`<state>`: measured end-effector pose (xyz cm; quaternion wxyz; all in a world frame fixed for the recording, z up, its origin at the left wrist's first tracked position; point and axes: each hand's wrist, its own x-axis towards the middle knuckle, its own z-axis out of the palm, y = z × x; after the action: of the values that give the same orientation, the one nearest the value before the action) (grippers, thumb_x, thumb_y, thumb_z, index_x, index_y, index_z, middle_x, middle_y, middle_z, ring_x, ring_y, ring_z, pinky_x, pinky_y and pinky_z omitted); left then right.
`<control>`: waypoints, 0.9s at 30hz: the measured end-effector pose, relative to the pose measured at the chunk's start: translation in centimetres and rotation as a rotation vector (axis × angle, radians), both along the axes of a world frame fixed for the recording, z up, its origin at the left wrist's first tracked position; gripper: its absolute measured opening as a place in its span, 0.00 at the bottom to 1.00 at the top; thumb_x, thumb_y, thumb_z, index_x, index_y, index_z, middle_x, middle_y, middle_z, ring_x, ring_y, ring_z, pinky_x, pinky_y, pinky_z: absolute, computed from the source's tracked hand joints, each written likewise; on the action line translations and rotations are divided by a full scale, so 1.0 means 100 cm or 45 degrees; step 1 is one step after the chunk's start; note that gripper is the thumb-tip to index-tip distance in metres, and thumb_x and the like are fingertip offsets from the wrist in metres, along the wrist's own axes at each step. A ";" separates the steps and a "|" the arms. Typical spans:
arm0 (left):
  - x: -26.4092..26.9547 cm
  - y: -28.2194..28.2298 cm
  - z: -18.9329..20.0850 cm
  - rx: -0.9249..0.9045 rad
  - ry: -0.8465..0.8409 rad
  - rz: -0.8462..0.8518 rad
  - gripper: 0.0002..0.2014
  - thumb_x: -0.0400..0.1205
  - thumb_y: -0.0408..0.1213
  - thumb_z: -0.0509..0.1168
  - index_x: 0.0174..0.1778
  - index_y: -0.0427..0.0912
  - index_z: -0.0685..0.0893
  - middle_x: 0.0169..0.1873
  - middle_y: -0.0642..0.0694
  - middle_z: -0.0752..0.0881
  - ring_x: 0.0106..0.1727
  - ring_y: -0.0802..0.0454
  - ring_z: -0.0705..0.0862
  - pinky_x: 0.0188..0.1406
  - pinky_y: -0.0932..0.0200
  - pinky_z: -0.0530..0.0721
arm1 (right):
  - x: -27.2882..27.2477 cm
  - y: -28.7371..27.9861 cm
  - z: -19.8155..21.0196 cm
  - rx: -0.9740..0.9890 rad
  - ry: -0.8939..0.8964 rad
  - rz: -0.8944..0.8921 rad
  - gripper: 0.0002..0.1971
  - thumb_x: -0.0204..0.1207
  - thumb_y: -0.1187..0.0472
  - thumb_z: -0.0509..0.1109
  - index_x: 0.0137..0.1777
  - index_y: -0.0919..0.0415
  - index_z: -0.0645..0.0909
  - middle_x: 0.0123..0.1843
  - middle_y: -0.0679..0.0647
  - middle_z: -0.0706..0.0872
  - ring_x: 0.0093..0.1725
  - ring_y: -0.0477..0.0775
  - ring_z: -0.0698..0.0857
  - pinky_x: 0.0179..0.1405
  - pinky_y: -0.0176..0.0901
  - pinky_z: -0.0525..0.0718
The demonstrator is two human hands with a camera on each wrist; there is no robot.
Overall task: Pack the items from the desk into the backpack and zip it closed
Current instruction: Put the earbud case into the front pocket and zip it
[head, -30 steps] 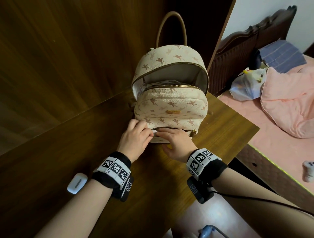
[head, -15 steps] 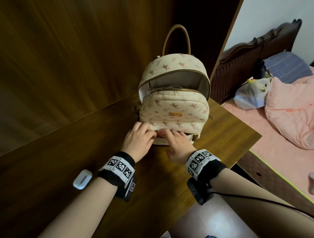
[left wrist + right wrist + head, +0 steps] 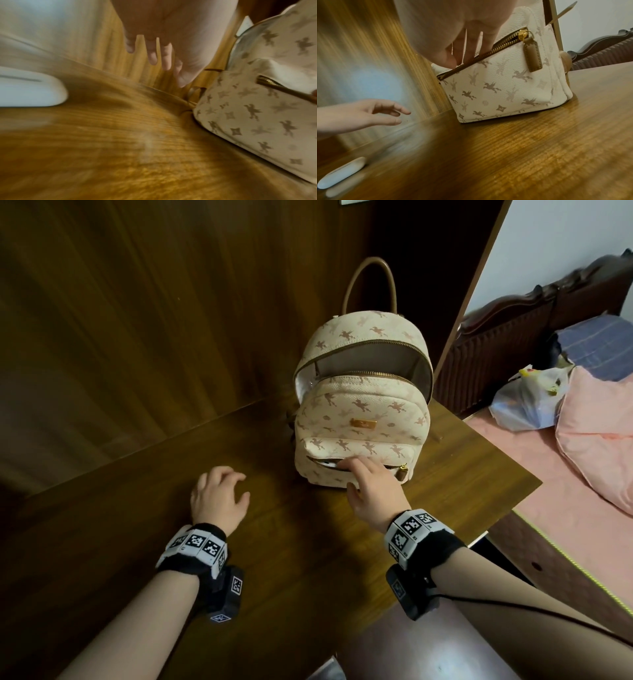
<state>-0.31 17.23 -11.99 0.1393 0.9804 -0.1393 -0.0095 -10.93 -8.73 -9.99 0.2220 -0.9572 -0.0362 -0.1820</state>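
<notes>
Head view dim, brighter at right; wrist views warm, motion-blurred at left, stretched at edges; desk (image 3: 539, 148) sheen.

One backpack (image 3: 361, 419) near desk (image 3: 274, 542) far edge, one white case (image 3: 340, 171), two hands, one plastic bag (image 3: 527, 402), one pink pillow (image 3: 603, 433).

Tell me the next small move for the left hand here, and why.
Probably send the left hand back and to its left to pick up the white case. The case lies on the desk, the hand is empty, and the right hand has its fingers in the backpack's open front pocket.
</notes>
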 end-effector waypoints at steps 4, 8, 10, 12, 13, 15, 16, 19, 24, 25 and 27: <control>-0.005 0.022 -0.008 0.120 0.235 0.264 0.25 0.81 0.50 0.63 0.75 0.55 0.68 0.80 0.48 0.61 0.80 0.42 0.55 0.76 0.33 0.59 | 0.003 0.007 -0.002 -0.036 -0.033 0.051 0.17 0.64 0.74 0.67 0.54 0.65 0.82 0.52 0.58 0.85 0.53 0.62 0.82 0.49 0.54 0.85; -0.014 0.043 -0.019 0.276 0.412 0.420 0.32 0.82 0.52 0.60 0.81 0.54 0.56 0.83 0.47 0.52 0.82 0.41 0.51 0.75 0.29 0.57 | 0.002 0.016 -0.001 -0.077 -0.016 0.058 0.19 0.61 0.74 0.69 0.53 0.64 0.83 0.53 0.57 0.86 0.53 0.63 0.83 0.48 0.54 0.85; -0.019 0.052 -0.026 0.309 0.470 0.482 0.34 0.82 0.52 0.60 0.82 0.53 0.53 0.83 0.46 0.51 0.81 0.40 0.52 0.75 0.28 0.57 | 0.001 0.019 -0.002 -0.104 0.023 0.059 0.19 0.60 0.71 0.70 0.54 0.64 0.83 0.55 0.57 0.86 0.56 0.63 0.83 0.52 0.55 0.85; -0.024 0.060 -0.032 0.284 0.510 0.550 0.34 0.82 0.51 0.60 0.82 0.52 0.54 0.82 0.45 0.55 0.80 0.39 0.55 0.74 0.29 0.58 | -0.001 0.020 -0.005 -0.130 0.065 0.048 0.19 0.61 0.69 0.70 0.55 0.65 0.84 0.58 0.58 0.85 0.60 0.63 0.82 0.57 0.58 0.83; -0.027 0.063 -0.034 0.264 0.520 0.579 0.34 0.82 0.50 0.61 0.82 0.51 0.55 0.81 0.44 0.58 0.79 0.39 0.58 0.73 0.30 0.60 | -0.002 0.021 -0.006 -0.144 0.077 0.041 0.19 0.62 0.69 0.70 0.55 0.65 0.84 0.59 0.58 0.85 0.61 0.63 0.82 0.59 0.58 0.82; -0.033 0.067 -0.038 0.230 0.497 0.611 0.33 0.82 0.47 0.62 0.81 0.49 0.57 0.79 0.45 0.63 0.76 0.39 0.63 0.70 0.35 0.66 | -0.006 0.022 -0.008 -0.167 0.075 0.043 0.18 0.63 0.69 0.70 0.55 0.65 0.84 0.60 0.58 0.85 0.63 0.63 0.81 0.63 0.58 0.81; -0.036 0.068 -0.039 0.222 0.459 0.613 0.32 0.82 0.45 0.62 0.81 0.49 0.58 0.78 0.45 0.65 0.75 0.39 0.65 0.68 0.37 0.69 | -0.008 0.023 -0.009 -0.175 0.070 0.048 0.17 0.64 0.69 0.70 0.55 0.64 0.84 0.61 0.59 0.85 0.64 0.63 0.81 0.64 0.58 0.80; -0.043 0.071 -0.041 0.158 0.339 0.598 0.30 0.82 0.42 0.63 0.80 0.48 0.61 0.75 0.44 0.70 0.72 0.39 0.69 0.64 0.40 0.75 | -0.010 0.022 -0.010 -0.188 0.048 0.070 0.17 0.64 0.68 0.70 0.55 0.64 0.84 0.62 0.60 0.84 0.64 0.65 0.80 0.64 0.58 0.79; -0.053 0.062 -0.036 -0.160 0.231 0.469 0.33 0.77 0.43 0.70 0.77 0.47 0.65 0.68 0.45 0.79 0.67 0.40 0.74 0.63 0.42 0.75 | -0.012 0.022 -0.011 -0.163 0.049 0.083 0.16 0.64 0.68 0.72 0.53 0.64 0.85 0.59 0.60 0.86 0.65 0.65 0.80 0.65 0.59 0.79; -0.054 0.056 -0.032 -0.213 0.189 0.418 0.32 0.76 0.43 0.71 0.76 0.47 0.67 0.66 0.45 0.80 0.66 0.41 0.75 0.62 0.42 0.75 | -0.012 0.022 -0.011 -0.150 0.061 0.075 0.15 0.64 0.67 0.73 0.53 0.63 0.85 0.59 0.59 0.86 0.66 0.65 0.80 0.65 0.59 0.79; -0.057 0.040 -0.019 -0.295 0.086 0.294 0.29 0.76 0.41 0.72 0.72 0.46 0.70 0.62 0.44 0.81 0.64 0.42 0.75 0.61 0.43 0.77 | -0.011 0.022 -0.010 -0.114 0.077 0.063 0.15 0.65 0.65 0.74 0.53 0.62 0.85 0.59 0.58 0.86 0.65 0.64 0.80 0.65 0.59 0.79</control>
<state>-6.05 21.25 -13.89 0.2562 0.9663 -0.0211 -0.0101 -12.03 -6.51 -10.98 0.1843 -0.9701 -0.0611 -0.1456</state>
